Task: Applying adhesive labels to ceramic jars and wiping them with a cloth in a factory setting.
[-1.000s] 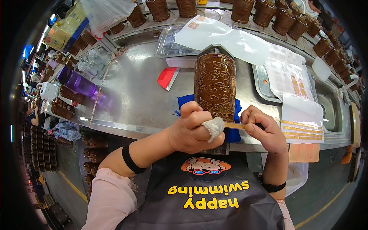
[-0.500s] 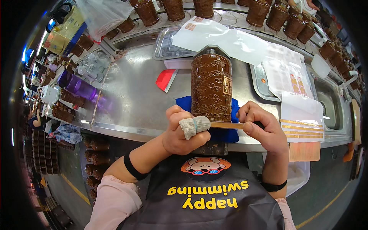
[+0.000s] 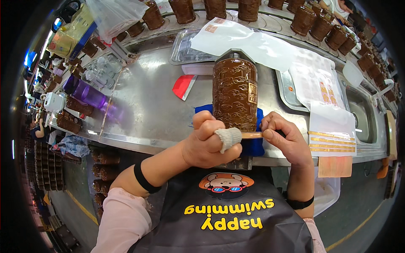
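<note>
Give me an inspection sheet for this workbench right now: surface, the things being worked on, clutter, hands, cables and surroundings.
Surface: curved steel bench, shiny, with a blue cloth at its near edge.
Job's things: tall brown patterned bottle standing on the blue cloth; thin stick held against its base.
Clutter: red scraper, metal trays, white plastic sheets, gold-striped label sheet, purple bottle.
Hands: left hand, with a cloth-wrapped finger, at the bottle's base; right hand grips the stick.
Cables: nothing seen.
Surroundings: rows of similar brown bottles along the far side and more on shelves under the bench.
</note>
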A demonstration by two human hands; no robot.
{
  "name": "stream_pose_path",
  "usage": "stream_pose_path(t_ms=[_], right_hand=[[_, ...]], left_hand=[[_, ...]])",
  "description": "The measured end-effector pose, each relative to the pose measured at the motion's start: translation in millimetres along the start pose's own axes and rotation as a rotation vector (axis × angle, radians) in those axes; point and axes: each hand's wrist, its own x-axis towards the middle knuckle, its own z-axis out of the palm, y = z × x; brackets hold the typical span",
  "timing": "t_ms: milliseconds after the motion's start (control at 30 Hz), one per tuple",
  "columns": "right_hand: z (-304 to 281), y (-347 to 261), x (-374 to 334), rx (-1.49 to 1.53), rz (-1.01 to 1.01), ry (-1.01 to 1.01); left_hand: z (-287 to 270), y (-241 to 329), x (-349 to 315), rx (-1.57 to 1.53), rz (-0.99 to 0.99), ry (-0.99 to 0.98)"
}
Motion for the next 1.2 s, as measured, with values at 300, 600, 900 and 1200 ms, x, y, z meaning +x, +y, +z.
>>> stream_pose_path(t_ms=[300,600,900,1200], right_hand=[[1,6,2,-0.014,0.027,-0.005],[3,4,3,-0.029,0.038,-0.020],[3,5,2,-0.044,0.038,-0.028],[1,9,3,-0.064,0.037,-0.036]], left_hand=[[4,2,1,-0.036,0.026,-0.009],[-4,4,-5,-0.070,-0.067,-0.007],[-8,6,0,-0.065,-0.114,-0.040],[1,5,15,-0.035,0.035,-0.068]])
